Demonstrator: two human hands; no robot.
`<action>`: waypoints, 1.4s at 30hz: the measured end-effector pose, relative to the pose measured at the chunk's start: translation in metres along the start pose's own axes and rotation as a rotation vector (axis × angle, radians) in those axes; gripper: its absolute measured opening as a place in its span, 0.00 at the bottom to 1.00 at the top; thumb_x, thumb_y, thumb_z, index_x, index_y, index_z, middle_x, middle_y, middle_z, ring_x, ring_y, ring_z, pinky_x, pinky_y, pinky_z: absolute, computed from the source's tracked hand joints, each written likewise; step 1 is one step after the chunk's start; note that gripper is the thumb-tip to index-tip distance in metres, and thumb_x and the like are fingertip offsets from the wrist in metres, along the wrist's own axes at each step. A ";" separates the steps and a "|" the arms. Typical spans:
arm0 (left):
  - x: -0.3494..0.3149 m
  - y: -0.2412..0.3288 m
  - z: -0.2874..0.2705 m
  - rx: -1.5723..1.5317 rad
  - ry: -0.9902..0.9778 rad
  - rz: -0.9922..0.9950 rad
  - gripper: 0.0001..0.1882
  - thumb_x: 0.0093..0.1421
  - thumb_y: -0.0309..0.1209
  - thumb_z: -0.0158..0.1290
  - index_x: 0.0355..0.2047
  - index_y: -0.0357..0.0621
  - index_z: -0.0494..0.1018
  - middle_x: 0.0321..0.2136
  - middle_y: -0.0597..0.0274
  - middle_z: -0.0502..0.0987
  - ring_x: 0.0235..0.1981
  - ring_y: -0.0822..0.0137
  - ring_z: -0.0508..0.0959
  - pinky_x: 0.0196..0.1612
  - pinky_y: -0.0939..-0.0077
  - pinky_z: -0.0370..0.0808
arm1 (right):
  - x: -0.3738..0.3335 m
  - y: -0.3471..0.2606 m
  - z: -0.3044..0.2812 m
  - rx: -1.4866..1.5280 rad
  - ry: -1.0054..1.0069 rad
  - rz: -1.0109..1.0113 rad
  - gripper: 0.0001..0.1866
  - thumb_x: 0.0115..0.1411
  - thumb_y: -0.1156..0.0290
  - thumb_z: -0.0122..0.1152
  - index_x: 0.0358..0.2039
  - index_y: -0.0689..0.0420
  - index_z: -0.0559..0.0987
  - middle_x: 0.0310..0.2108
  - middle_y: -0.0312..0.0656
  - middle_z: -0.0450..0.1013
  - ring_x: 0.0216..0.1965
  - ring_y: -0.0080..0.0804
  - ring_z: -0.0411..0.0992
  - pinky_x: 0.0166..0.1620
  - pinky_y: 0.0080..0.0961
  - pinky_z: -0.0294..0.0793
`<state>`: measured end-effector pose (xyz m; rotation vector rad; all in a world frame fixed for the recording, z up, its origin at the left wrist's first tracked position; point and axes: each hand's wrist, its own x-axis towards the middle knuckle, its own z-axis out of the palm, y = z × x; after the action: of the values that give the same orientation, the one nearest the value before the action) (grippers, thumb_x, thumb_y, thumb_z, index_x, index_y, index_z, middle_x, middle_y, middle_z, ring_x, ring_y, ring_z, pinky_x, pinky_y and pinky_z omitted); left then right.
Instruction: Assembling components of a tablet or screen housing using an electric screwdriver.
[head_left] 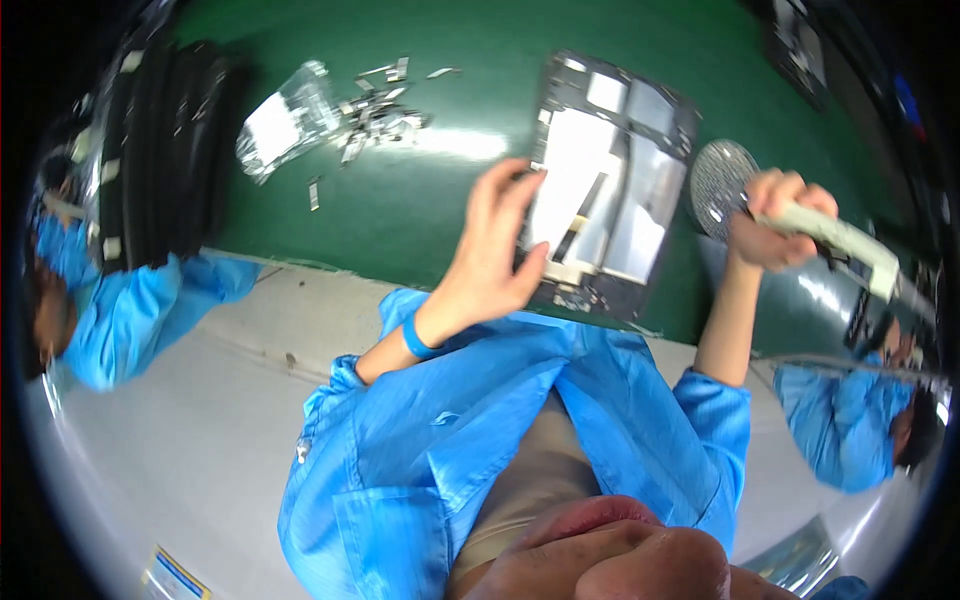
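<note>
An opened tablet-like device (655, 190) lies on the green table in front of me, its silvery plates, dark frame and small boards exposed. My left hand (495, 235) rests at its left edge, thumb and fingers spread apart and touching it. To the right of the device, my right hand (783, 220) is closed around a pale, corded hand tool (845, 240), whose working end I cannot make out. Just left of that hand is a round dish (722, 185) with a grainy, silvery surface, perhaps small metal parts.
Small metallic strips (380, 120) lie in a loose pile at the far left, beside a clear plastic bag (288, 120). Dark panels (165, 150) stand in a row at the left edge. Co-workers in blue sit on the left (130, 320) and right (845, 425).
</note>
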<state>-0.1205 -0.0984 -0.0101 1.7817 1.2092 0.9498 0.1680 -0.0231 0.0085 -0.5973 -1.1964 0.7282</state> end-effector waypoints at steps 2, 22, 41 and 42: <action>-0.001 0.010 -0.005 -0.009 0.034 -0.017 0.31 0.47 0.23 0.55 0.53 0.36 0.60 0.49 0.46 0.64 0.51 0.51 0.66 0.54 0.65 0.64 | -0.001 -0.006 0.007 0.025 -0.044 0.022 0.32 0.49 0.41 0.61 0.38 0.55 0.62 0.18 0.36 0.61 0.19 0.26 0.62 0.22 0.20 0.62; 0.134 -0.038 -0.090 0.006 -0.047 -0.201 0.02 0.50 0.20 0.55 0.26 0.35 0.74 0.20 0.60 0.77 0.23 0.73 0.77 0.30 0.80 0.72 | 0.070 -0.022 0.074 0.372 -0.301 0.001 0.30 0.55 0.38 0.49 0.36 0.57 0.64 0.19 0.38 0.61 0.19 0.28 0.61 0.24 0.24 0.60; 0.168 -0.027 -0.037 0.150 -0.110 -0.055 0.05 0.52 0.24 0.56 0.28 0.34 0.78 0.19 0.58 0.78 0.22 0.74 0.77 0.28 0.80 0.73 | 0.069 -0.024 0.072 0.412 -0.317 0.037 0.26 0.57 0.45 0.50 0.36 0.57 0.63 0.19 0.39 0.61 0.19 0.27 0.61 0.23 0.20 0.60; 0.169 -0.027 -0.037 0.183 -0.096 -0.047 0.06 0.52 0.24 0.56 0.28 0.34 0.78 0.20 0.58 0.78 0.22 0.73 0.77 0.28 0.80 0.73 | 0.070 -0.024 0.073 0.415 -0.323 0.039 0.26 0.57 0.45 0.50 0.36 0.57 0.63 0.19 0.40 0.61 0.19 0.27 0.61 0.23 0.20 0.60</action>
<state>-0.1174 0.0758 0.0086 1.9096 1.3048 0.7375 0.1161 0.0177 0.0879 -0.1591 -1.2802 1.1009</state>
